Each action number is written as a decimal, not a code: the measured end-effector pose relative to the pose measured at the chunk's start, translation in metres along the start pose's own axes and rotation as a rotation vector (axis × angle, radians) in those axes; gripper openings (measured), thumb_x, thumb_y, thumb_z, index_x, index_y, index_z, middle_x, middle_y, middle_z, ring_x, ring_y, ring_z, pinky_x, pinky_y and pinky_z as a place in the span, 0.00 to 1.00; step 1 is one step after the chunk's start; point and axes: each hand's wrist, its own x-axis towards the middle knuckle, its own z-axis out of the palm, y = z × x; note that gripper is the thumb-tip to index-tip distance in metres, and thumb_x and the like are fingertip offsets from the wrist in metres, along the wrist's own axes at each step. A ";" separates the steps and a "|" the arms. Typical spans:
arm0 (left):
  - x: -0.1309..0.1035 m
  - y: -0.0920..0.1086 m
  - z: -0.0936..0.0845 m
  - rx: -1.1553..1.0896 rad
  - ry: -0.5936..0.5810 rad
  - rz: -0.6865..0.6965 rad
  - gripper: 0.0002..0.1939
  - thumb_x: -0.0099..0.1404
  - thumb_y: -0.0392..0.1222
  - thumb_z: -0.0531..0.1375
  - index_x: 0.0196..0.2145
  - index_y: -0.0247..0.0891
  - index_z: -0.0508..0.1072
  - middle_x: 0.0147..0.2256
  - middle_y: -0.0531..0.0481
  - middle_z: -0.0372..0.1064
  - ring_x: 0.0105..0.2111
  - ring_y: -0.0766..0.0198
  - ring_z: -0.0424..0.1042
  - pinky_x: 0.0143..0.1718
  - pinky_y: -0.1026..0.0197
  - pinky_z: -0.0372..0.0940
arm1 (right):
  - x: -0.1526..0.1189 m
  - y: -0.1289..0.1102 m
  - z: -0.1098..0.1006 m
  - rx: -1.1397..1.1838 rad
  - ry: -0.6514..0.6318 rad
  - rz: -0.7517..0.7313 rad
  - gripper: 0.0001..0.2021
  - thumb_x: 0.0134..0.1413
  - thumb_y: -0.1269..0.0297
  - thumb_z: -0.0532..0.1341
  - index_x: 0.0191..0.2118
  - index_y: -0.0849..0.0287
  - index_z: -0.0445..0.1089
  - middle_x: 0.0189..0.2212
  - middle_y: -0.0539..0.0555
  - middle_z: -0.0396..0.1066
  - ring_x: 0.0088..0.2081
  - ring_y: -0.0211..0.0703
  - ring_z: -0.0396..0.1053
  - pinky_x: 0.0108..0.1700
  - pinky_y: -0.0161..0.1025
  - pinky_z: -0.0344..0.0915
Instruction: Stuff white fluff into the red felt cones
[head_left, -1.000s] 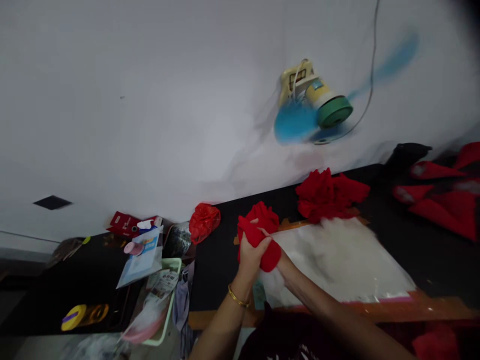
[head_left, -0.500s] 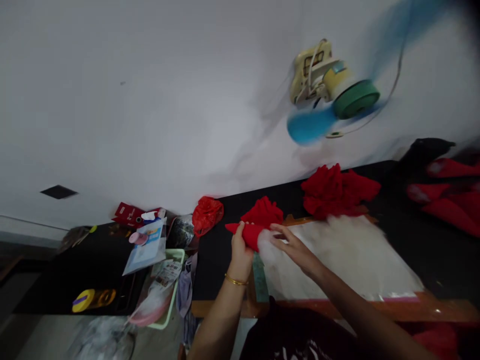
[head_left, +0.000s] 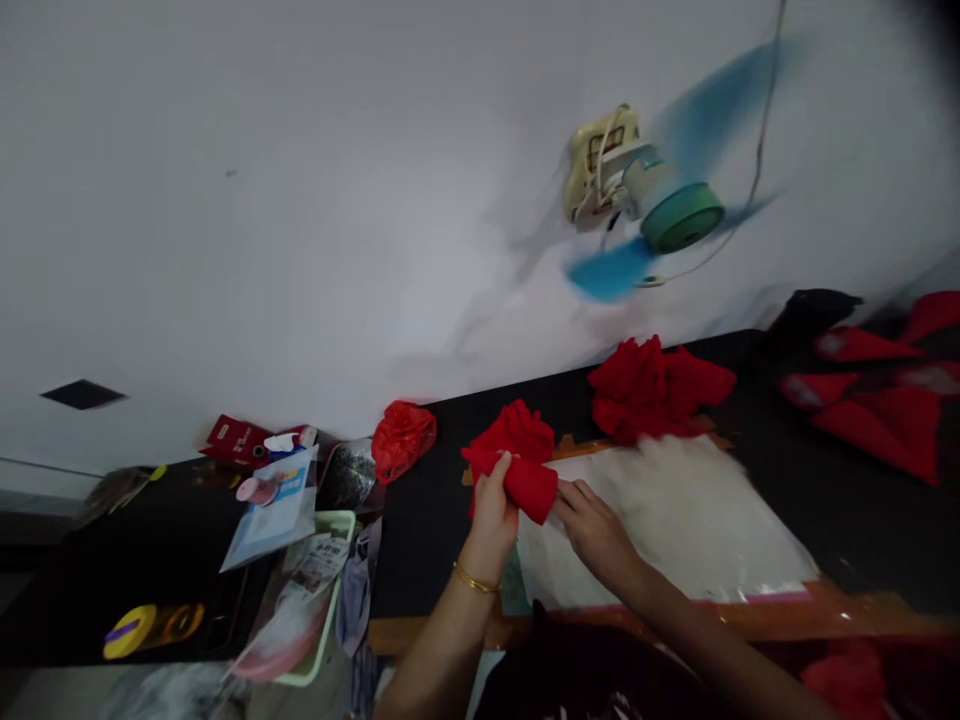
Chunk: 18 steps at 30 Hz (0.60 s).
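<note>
My left hand (head_left: 495,505) is wrapped around a red cloth cone (head_left: 530,487), whose pointed tip faces left and whose wide end faces right. At that wide end is my right hand (head_left: 596,530), its fingers bunched together against the mouth. The fingertips are hidden there, and I cannot make out what they hold. Below and to the right, a heap of white fluffy stuffing (head_left: 686,490) lies on a white sheet (head_left: 772,565). Just behind the cone is a crumpled pile of red cloth (head_left: 517,430).
More red cloth (head_left: 652,385) is heaped at the back of the black table (head_left: 420,540). Several red cones (head_left: 881,430) lie at the right. A wall fan (head_left: 681,217) spins above. On the left are a red plastic bag (head_left: 403,440), a green basket (head_left: 330,610) and a yellow-lidded bottle (head_left: 154,630).
The white stuffing that stuck out of the cone's mouth no longer shows. My right fingers have closed in on the opening. The camera view has shifted slightly.
</note>
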 end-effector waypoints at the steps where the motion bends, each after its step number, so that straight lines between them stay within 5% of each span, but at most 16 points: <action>1: -0.002 -0.001 0.001 0.025 -0.022 0.024 0.20 0.52 0.40 0.73 0.42 0.35 0.77 0.41 0.45 0.79 0.40 0.58 0.78 0.54 0.53 0.67 | -0.001 0.002 0.002 0.018 -0.003 0.011 0.19 0.56 0.83 0.53 0.44 0.58 0.74 0.46 0.59 0.72 0.43 0.51 0.66 0.42 0.45 0.69; 8: -0.016 -0.016 0.006 0.173 -0.194 0.014 0.24 0.55 0.46 0.72 0.46 0.34 0.76 0.44 0.41 0.78 0.46 0.54 0.77 0.57 0.52 0.63 | 0.000 0.002 0.010 0.325 0.066 -0.001 0.24 0.60 0.78 0.50 0.60 0.58 0.64 0.56 0.62 0.67 0.57 0.52 0.64 0.54 0.52 0.71; 13: -0.016 -0.014 0.008 0.157 -0.112 0.072 0.25 0.53 0.44 0.73 0.47 0.36 0.75 0.43 0.44 0.78 0.40 0.58 0.77 0.52 0.55 0.67 | 0.003 -0.008 -0.006 0.144 0.034 0.050 0.12 0.61 0.73 0.55 0.46 0.59 0.73 0.48 0.63 0.72 0.48 0.55 0.68 0.48 0.54 0.71; 18: -0.019 -0.008 0.011 0.199 -0.060 0.087 0.29 0.53 0.44 0.74 0.50 0.36 0.73 0.45 0.43 0.77 0.39 0.58 0.77 0.48 0.55 0.69 | -0.008 -0.020 -0.013 0.012 0.087 -0.016 0.18 0.61 0.67 0.58 0.56 0.60 0.68 0.55 0.64 0.70 0.50 0.55 0.67 0.48 0.52 0.67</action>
